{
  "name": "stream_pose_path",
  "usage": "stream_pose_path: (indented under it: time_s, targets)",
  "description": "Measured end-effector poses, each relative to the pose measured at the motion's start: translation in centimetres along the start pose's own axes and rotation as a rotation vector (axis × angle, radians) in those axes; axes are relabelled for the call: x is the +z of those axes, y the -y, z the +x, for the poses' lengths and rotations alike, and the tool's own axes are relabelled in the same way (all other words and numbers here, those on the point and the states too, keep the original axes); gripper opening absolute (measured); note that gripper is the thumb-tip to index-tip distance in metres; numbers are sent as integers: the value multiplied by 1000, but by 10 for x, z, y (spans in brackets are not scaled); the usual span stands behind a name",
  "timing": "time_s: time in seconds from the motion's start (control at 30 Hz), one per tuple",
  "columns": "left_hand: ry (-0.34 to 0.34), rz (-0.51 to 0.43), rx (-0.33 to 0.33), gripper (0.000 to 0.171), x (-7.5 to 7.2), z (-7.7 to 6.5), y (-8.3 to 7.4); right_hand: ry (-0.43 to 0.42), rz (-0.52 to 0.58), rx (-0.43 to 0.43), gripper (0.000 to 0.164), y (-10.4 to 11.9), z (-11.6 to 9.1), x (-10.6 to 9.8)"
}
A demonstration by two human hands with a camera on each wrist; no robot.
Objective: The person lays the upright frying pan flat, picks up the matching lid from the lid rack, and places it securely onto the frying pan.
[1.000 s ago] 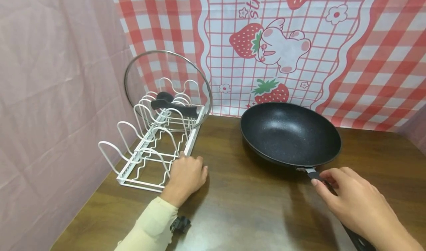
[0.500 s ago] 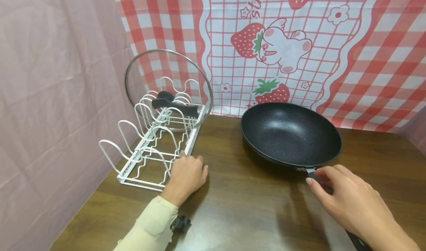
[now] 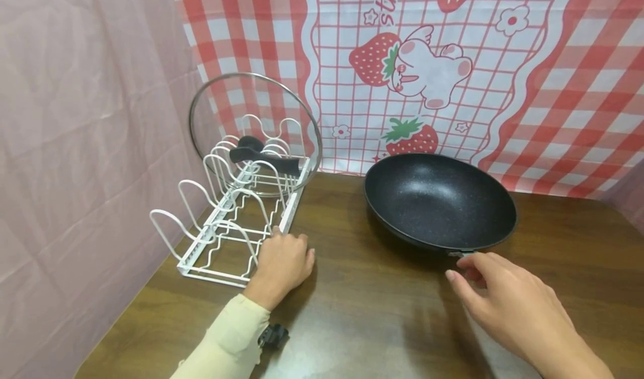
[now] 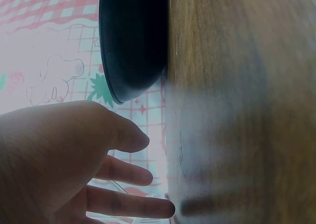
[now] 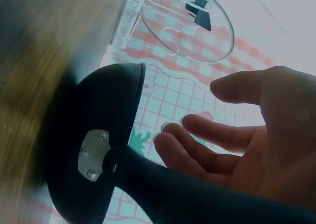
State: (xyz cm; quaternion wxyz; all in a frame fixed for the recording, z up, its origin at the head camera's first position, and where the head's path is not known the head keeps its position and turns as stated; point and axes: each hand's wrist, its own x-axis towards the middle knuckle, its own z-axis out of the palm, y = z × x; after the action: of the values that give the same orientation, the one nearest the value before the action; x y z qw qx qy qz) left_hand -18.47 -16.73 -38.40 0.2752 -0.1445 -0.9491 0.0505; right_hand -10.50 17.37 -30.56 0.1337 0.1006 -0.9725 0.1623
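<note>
A black wok [image 3: 437,203] sits at the back right of the table. My right hand [image 3: 515,306] hovers over its handle, fingers loosely bent and holding nothing. From the right wrist view, the black handle [image 5: 173,187] runs past the hand, with a gap between it and the fingertips. A white wire rack [image 3: 292,211] stands on the left, bearing a glass lid [image 3: 276,162] with a black knob, propped upright near its far end. My left hand [image 3: 282,264] lies at the rack's right rail; in the left wrist view its thumb and fingers are extended around nothing.
The wooden table [image 3: 382,306] carries the rack and wok. A pink curtain [image 3: 90,144] closes off the left side. Behind hangs a red-and-white checked cloth [image 3: 432,77] with strawberry prints. A small black wrist device [image 3: 273,337] is at the left cuff.
My right hand has shifted left and slightly forward along the wok's handle toward the pan, and its fingers are off the handle. The left hand, rack, lid and wok stay put.
</note>
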Motion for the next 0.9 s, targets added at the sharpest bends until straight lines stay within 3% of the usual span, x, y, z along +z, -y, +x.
stream_pose_path:
  time_s: [0.4,0.9]
  targets:
    - [36,-1,-5,34,0,1,0,-8,0,-26,28,1,4,5]
    - [37,-12,-7,33,-1,2,-2,-20,-23,30,31,-32,16,7]
